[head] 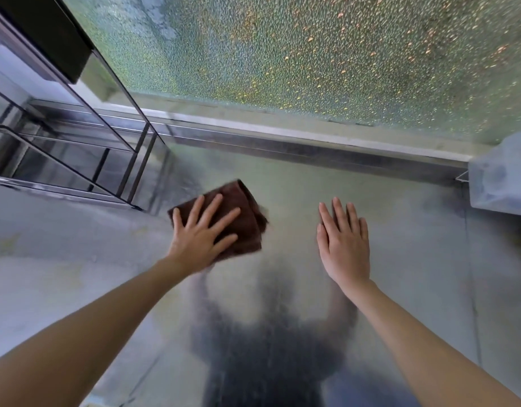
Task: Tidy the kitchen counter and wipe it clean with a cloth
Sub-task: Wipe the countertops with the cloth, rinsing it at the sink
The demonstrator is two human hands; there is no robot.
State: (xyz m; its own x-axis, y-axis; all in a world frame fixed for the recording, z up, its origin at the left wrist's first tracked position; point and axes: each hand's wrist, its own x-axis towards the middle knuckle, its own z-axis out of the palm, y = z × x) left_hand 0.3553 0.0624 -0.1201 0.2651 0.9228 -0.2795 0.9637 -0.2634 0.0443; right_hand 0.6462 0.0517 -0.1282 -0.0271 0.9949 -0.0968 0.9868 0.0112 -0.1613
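A folded dark brown cloth (241, 212) lies on the shiny steel counter (400, 274), a little left of centre. My left hand (202, 233) presses flat on the cloth with its fingers spread and straight. My right hand (343, 242) is flat over the bare counter to the right of the cloth, fingers straight and close together. The two hands are about a hand's width apart. My own dark reflection shows in the counter below them.
A metal wire rack (77, 160) stands on the counter at the left. A translucent plastic container (503, 174) sits at the right edge. A textured glass pane (312, 54) rises behind a raised metal ledge (312, 148) at the counter's back.
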